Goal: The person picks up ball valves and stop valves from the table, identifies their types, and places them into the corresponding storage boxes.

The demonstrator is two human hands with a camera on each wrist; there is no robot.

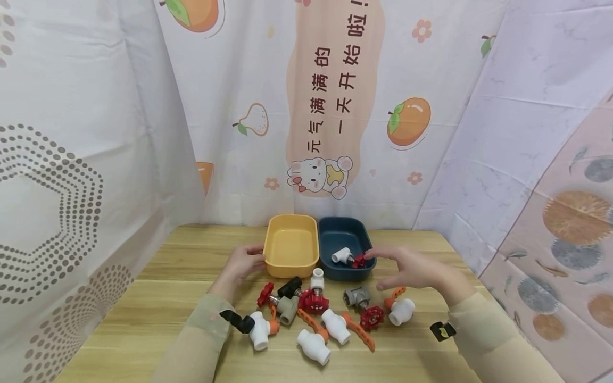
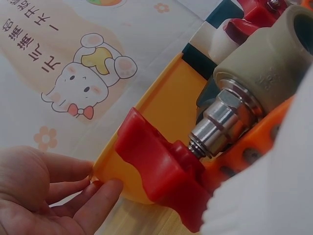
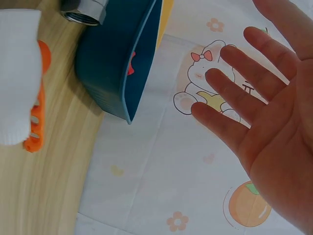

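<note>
My left hand [image 1: 243,261] is at the left side of a yellow bin [image 1: 292,265], with its fingertips right at the outer wall near the rim. The left wrist view shows the thumb and fingers loosely bent by the bin's corner. Spread-fingered, my right hand [image 1: 407,266] hovers beside the right rim of a dark blue bin [image 1: 347,274] and holds nothing. Inside the blue bin lies a white valve [image 1: 342,256] with a red handle [image 1: 358,260]. Close to the right hand on the table are a grey valve [image 1: 356,297] with a red wheel and a white ball valve [image 1: 401,311] with an orange handle.
In front of the bins lie several more valves: a beige one [image 1: 287,310], a black-bodied one [image 1: 289,288], a white one with a red wheel [image 1: 317,280], and white ball valves [image 1: 313,347] with orange handles. A printed curtain [image 1: 268,202] hangs behind the wooden table [image 1: 158,298].
</note>
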